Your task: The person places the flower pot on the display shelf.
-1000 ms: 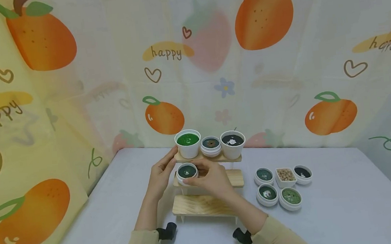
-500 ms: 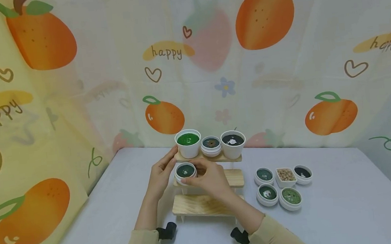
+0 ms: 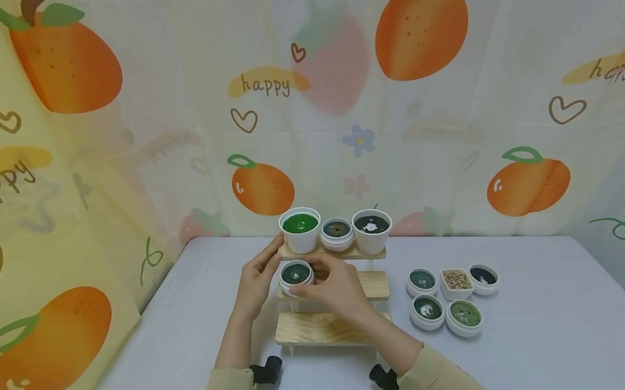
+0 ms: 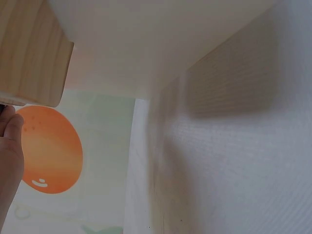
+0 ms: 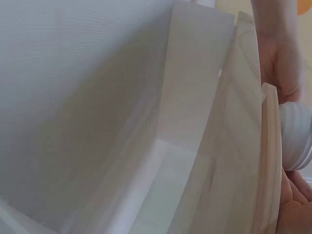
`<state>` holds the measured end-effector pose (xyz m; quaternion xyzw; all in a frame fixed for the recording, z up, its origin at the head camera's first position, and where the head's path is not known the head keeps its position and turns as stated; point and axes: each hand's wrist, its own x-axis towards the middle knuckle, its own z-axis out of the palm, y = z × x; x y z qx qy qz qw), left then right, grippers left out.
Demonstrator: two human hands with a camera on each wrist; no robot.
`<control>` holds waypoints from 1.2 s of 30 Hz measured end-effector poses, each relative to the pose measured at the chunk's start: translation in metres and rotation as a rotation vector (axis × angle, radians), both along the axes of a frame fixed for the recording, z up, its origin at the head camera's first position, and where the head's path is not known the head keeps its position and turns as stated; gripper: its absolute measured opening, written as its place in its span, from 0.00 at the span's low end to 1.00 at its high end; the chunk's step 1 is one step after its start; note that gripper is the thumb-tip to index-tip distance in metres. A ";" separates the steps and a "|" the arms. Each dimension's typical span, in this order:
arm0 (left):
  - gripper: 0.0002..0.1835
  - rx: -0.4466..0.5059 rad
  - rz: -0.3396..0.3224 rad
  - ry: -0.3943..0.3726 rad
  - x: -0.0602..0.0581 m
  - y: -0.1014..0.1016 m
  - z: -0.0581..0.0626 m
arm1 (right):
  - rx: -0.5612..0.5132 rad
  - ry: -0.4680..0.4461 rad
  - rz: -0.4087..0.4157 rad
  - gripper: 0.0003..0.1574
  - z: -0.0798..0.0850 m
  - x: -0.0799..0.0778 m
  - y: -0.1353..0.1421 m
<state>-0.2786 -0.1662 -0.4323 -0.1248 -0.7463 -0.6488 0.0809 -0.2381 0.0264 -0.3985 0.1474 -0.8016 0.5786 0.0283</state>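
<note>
A small round white cup [image 3: 296, 274] of dark green filling is at the left end of the stepped wooden stand's [image 3: 374, 283] middle board. My right hand [image 3: 339, 283] pinches this cup between thumb and fingers; whether its base touches the board is hidden. At the left end of the top board, my left hand [image 3: 259, 282] grips the stand's edge, its fingertips beside a tall white cup [image 3: 302, 240] of bright green. Also on the top board are a low white cup [image 3: 337, 241] and another tall cup [image 3: 373, 239] with dark filling.
Right of the stand, several small white cups [image 3: 429, 322] with green or dark fillings stand around a square white dish [image 3: 458, 288] of tan bits. The white tabletop [image 3: 551, 323] meets a fruit-printed cloth [image 3: 441, 126] at the back and left.
The cup in my right hand has shifted slightly left along the middle board, then stays nearly still. My left hand has kept its place at the stand.
</note>
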 end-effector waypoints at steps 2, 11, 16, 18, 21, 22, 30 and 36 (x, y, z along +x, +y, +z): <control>0.24 0.002 0.001 0.001 0.000 0.000 0.000 | -0.017 0.001 0.007 0.34 0.000 0.000 0.001; 0.24 0.000 0.011 -0.011 0.000 0.001 0.001 | -0.017 -0.030 -0.024 0.35 0.003 0.004 0.012; 0.25 0.000 0.010 -0.009 0.000 0.000 0.001 | 0.003 -0.015 -0.025 0.35 0.003 0.007 0.018; 0.25 0.000 0.008 -0.006 0.000 0.000 0.001 | 0.007 -0.002 -0.025 0.36 0.003 0.009 0.020; 0.25 0.002 0.008 -0.002 0.000 0.001 0.000 | -0.005 0.006 -0.025 0.36 0.001 0.010 0.024; 0.25 0.002 0.009 -0.002 0.000 0.001 0.000 | -0.014 0.006 -0.024 0.36 0.001 0.011 0.026; 0.25 0.000 0.016 -0.005 0.000 0.002 0.001 | -0.078 -0.025 -0.006 0.36 0.000 0.016 0.039; 0.25 -0.006 0.023 -0.012 0.000 0.002 0.002 | -0.071 -0.020 -0.024 0.35 -0.001 0.019 0.049</control>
